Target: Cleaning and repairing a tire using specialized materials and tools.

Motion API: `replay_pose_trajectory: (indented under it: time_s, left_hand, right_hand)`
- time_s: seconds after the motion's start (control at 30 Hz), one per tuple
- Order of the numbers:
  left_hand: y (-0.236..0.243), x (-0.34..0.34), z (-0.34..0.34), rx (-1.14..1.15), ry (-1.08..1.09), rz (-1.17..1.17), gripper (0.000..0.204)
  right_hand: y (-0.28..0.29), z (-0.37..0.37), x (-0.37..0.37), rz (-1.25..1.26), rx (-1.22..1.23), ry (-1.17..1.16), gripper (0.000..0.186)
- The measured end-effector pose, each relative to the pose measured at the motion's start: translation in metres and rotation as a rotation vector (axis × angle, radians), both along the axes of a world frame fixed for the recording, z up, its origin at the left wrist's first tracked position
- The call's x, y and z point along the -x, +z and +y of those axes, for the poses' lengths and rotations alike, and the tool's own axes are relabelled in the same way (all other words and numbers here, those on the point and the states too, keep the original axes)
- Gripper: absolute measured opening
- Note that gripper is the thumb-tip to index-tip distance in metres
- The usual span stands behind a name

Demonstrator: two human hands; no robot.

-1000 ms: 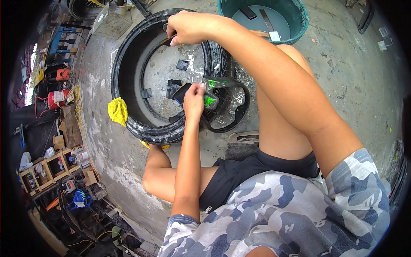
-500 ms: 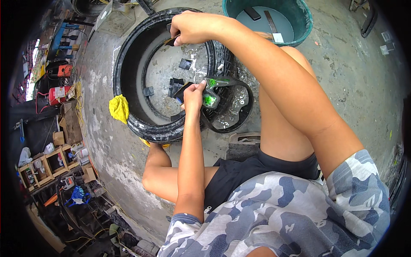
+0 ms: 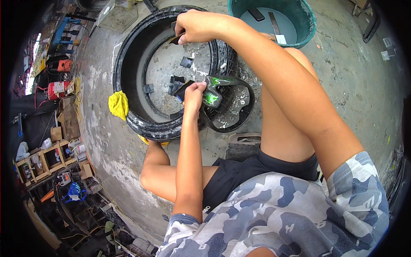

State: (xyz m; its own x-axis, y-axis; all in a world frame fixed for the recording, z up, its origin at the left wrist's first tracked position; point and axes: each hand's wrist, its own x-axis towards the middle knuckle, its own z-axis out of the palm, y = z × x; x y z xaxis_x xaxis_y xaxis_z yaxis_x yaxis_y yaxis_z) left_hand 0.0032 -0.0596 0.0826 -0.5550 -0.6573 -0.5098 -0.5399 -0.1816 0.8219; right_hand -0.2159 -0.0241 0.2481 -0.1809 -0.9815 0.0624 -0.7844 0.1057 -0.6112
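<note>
Tire (image 3: 167, 132) lying flat on rough grey concrete floor (image 3: 128, 169), wide open in the middle, right in front of bent legs in black shorts (image 3: 229, 180). Right hand (image 3: 188, 28) up at the far rim, fingers curled tight around a thin dark strip (image 3: 175, 40). Left hand (image 3: 195, 95) over the near right part of the opening, fingers pinched shut on a dark flat piece (image 3: 184, 89), blue bit just under it. Black loop (image 3: 246, 108) with bright green smears right beside those fingertips, draped over the tire's right wall and hanging out past it. Can't tell if also gripped or just touched.

More dark scraps inside the ring: one small square (image 3: 186, 62) toward the far side, another scrap (image 3: 148, 88) by the left inner edge. Yellow cloth (image 3: 118, 106) slung over the left edge of the tire. Green tub (image 3: 308, 25) past the right forearm, with murky water plus a dark block (image 3: 257, 14) and a long strip (image 3: 274, 23). Off to the left, red tank (image 3: 56, 90) and wooden crate (image 3: 43, 168) among lots of shop clutter.
</note>
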Motion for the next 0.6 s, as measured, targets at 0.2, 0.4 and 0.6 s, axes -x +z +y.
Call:
replay_pose_trajectory:
  time_s: [0.2,0.4,0.6]
  left_hand:
    - [0.005,-0.013,0.001,-0.082,-0.145,0.132,0.040]
    - [0.007,-0.010,0.001,-0.086,-0.141,0.088,0.031]
    - [0.009,-0.018,-0.016,-0.274,-0.073,0.122,0.023]
  right_hand:
    - [0.001,0.000,-0.001,0.012,-0.026,0.011,0.036]
    - [0.000,-0.001,-0.002,0.011,-0.006,0.010,0.035]
    - [-0.001,0.000,0.001,0.009,0.015,0.013,0.034]
